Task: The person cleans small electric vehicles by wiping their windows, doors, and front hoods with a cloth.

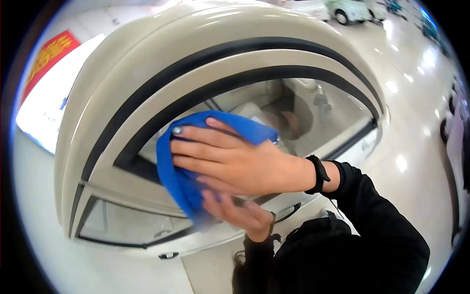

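Observation:
A blue cloth (169,169) lies bunched against the side window (245,103) of a beige car. My right hand (215,157) presses on it with the fingers extended, and a fold of the cloth passes over the thumb side. A black band circles that wrist. Below it, my left hand (242,215) is slightly blurred, palm turned partly up and fingers loosely curled and apart. Its fingertips are close to the lower edge of the cloth; whether they touch it I cannot tell. Part of the window and its lower frame is hidden behind the cloth and hands.
The beige car (115,63) fills most of the view, with black window trim, a smaller window (129,220) and a door handle (289,213). A bright screen (54,98) and a red banner (54,54) are at left. Another vehicle (458,127) stands at right on the glossy floor (401,132).

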### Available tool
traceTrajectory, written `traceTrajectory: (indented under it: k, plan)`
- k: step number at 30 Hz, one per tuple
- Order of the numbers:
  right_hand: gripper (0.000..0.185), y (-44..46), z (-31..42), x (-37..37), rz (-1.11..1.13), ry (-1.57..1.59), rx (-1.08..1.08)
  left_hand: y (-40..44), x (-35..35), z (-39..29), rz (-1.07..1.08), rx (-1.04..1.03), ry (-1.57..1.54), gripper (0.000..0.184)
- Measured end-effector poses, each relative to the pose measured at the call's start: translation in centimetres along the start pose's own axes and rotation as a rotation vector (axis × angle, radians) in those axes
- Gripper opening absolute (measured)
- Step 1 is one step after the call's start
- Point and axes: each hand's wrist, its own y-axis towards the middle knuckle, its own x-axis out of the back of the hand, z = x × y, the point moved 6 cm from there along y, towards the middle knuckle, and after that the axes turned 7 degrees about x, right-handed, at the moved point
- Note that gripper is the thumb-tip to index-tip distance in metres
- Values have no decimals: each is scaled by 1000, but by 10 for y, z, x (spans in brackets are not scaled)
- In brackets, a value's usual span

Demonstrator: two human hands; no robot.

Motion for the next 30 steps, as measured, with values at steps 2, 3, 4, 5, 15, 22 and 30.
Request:
traceTrajectory:
  k: [2, 3, 4, 5, 15, 22, 30]
  plan:
    - [45, -10, -10, 17, 5, -65, -46, 18, -9, 0, 13, 53, 47, 55]
    - [46, -16, -15, 26, 10, -92, -60, 25, -15, 1, 11, 54, 66, 57]
    - [47, -26, -20, 36, 41, -231, -62, 28, -21, 6, -15, 68, 139, 59]
    - [47, -39, -26, 46, 43, -252, -83, 29, -28, 0, 3, 62, 116, 59]
    - [43, -242, -73, 102, 289, -517, -549, -79, -136, -60, 591, -129, 72, 43]
    - [42, -300, -41, 71, 376, -304, -618, -126, -120, -54, 603, 109, 68, 30]
    - [46, -135, -36, 72, 179, -336, -347, -37, -60, -26, 414, 155, 109, 33]
